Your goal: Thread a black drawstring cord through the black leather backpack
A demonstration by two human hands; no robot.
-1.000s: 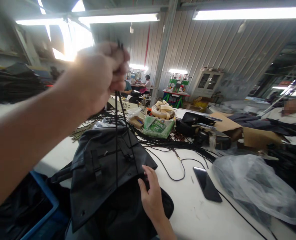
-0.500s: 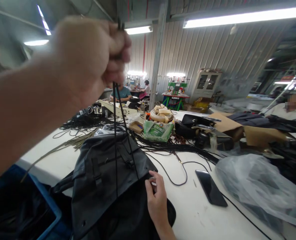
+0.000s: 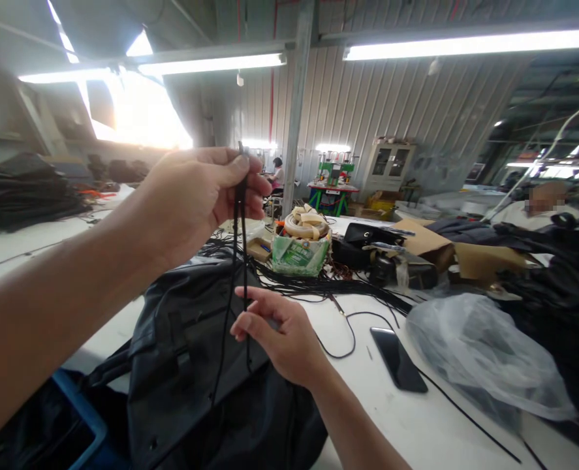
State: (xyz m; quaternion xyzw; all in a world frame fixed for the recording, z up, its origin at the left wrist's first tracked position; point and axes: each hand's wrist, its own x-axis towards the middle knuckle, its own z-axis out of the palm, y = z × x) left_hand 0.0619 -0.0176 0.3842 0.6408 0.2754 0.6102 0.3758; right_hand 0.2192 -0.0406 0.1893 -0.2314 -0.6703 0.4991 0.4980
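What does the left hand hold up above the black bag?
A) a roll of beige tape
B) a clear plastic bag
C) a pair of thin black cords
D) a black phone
C: the left hand pinches the thin black cords, which hang down toward the black bag.
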